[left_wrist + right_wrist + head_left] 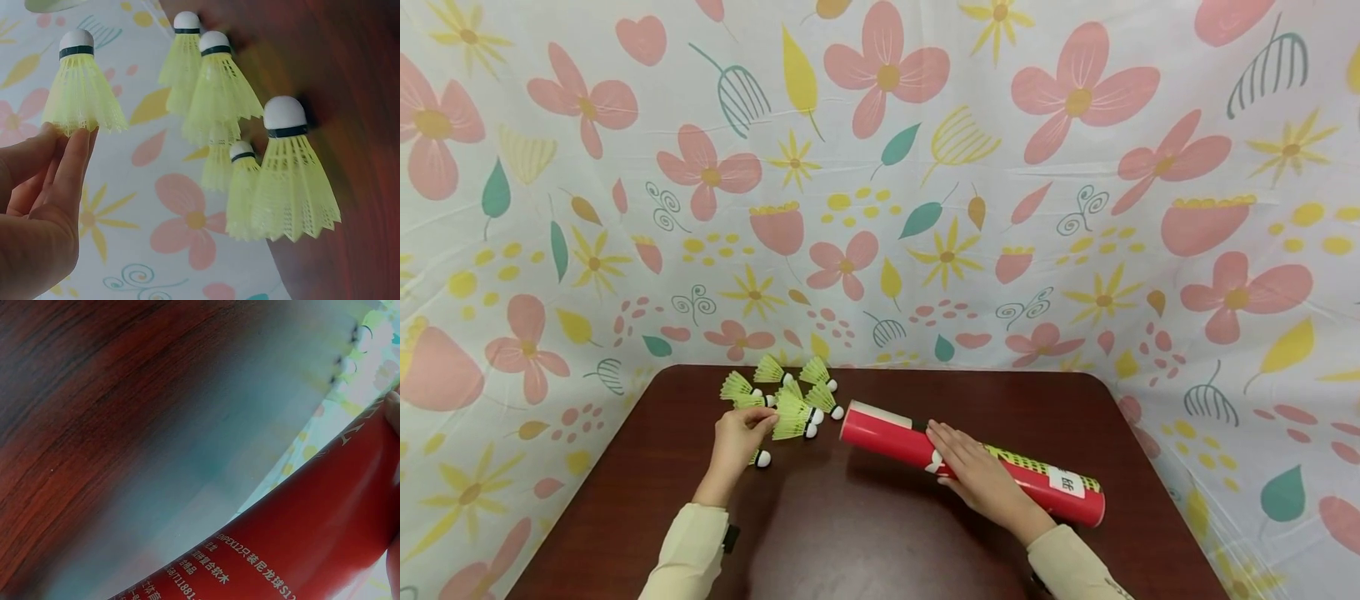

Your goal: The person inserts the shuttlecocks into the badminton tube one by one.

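Observation:
My left hand (737, 446) pinches a yellow shuttlecock (84, 94) by the edge of its skirt between thumb and fingertips; its white cork points away from the hand. Beside it, several more yellow shuttlecocks (770, 369) with white corks and dark bands lie at the table's back left. One shuttlecock (762, 458) sits nearer, partly hidden by the left hand. To the right, my right hand (973, 471) grips a long red shuttlecock tube (887, 433) round its middle, fingers over the top and thumb on the near side. The tube slants, its left end pointing toward the shuttlecocks.
Everything is on or over a dark brown wooden table (850, 533) with rounded back corners. A white cloth (955, 325) printed with flowers and leaves hangs behind it and along both sides.

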